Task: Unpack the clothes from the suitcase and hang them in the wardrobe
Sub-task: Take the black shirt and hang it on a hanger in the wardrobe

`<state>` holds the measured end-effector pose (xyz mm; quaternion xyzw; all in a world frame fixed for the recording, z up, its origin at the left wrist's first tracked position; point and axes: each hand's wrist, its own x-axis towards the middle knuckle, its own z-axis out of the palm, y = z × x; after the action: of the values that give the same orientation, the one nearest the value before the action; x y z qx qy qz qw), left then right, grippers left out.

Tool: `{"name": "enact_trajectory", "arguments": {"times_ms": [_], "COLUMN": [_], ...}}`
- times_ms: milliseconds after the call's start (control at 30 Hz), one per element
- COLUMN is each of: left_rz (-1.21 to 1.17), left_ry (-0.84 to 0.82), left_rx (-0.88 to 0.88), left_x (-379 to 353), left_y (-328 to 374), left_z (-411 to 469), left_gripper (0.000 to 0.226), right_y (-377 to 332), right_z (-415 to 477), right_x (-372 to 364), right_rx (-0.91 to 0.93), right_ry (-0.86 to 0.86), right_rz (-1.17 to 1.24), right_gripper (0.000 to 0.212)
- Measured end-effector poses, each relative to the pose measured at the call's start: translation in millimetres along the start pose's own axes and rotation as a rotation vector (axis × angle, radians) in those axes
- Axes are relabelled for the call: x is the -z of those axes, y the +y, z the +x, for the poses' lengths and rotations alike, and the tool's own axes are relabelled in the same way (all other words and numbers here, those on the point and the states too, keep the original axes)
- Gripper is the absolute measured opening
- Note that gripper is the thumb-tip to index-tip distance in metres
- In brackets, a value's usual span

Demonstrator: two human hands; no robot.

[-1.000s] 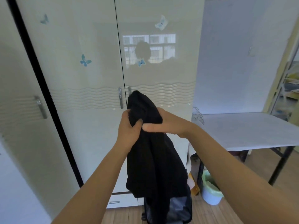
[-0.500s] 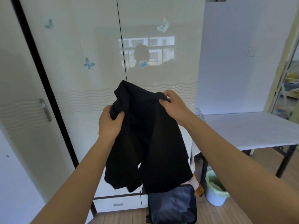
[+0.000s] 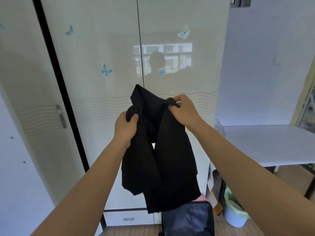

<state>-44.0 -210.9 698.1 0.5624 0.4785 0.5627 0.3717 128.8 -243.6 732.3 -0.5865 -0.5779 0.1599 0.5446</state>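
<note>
garment [image 3: 170, 167]: black | wardrobe [image 3: 102, 40]: glossy white (blue butterflies [image 3: 106, 70], wavy band [image 3: 98, 106]) | suitcase [image 3: 187, 220]: dark navy | table [image 3: 264, 145]: white

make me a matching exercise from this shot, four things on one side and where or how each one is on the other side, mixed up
Things
1. black garment
2. suitcase
3. bin
4. table

States
a. lined with a green bag
b. gripped by the left hand and right hand
c. white top, right of the wardrobe
d. dark, on the floor in front of the wardrobe

Pairs: 1-b, 2-d, 3-a, 4-c
</note>
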Motion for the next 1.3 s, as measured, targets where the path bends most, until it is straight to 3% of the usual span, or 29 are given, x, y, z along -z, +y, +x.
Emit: {"name": "enact_trajectory", "arguments": {"times_ms": [100, 233, 333, 433, 567, 700, 800, 900, 1000, 1200, 1300], "left_rz": [-0.172, -0.324, -0.345, -0.420, -0.433, -0.413, -0.303, -0.068, 0.000, 0.107, 0.177], "left_ry": [0.009, 0.023, 0.015, 0.063, 0.096, -0.022, -0.144, -0.201, -0.315, -0.842, -0.815], "left_rx": [0.094, 0.216, 0.276, 0.295, 0.322, 0.322, 0.175, -0.033, -0.093, -0.164, -0.235], "left_x": [-2, -16, -27, -30, -29, -25, -17, -11, -2, 25, 23], "left_y": [14, 23, 20, 19, 18, 19, 25, 27, 28, 25, 22], "left_z": [8, 11, 4, 6, 8, -1, -15, -24, -32, -36, -38], "left_gripper": [0.011, 0.005, 0.012, 0.002, 0.042, 0.064, 0.074, 0.059, 0.047, 0.082, 0.067], "right_y": [10, 8, -5, -8, -5, -1, -2, -1, 1, 0, 7], "right_z": [-9, -23, -31, -32, -34, -33, -29, -27, -25, -17, -14], "right_x": [-6, -12, -7, 6, 7, -6, -7, -12, -17, -11, -13], "right_rx": [0.020, 0.064, -0.050, -0.126, -0.133, -0.132, -0.233, -0.269, -0.313, -0.346, -0.474], "right_ry": [-0.155, -0.243, -0.304, -0.503, -0.722, -0.586, -0.427, -0.339, -0.309, -0.375, -0.415], "right_rz": [-0.152, -0.115, 0.008, -0.073, -0.158, -0.092, 0.099, 0.175, 0.244, 0.417, 0.598], "right_gripper": [0.029, 0.021, 0.046, 0.051, 0.066, 0.060, 0.054, 0.053, 0.049, 0.025, 0.035]}}
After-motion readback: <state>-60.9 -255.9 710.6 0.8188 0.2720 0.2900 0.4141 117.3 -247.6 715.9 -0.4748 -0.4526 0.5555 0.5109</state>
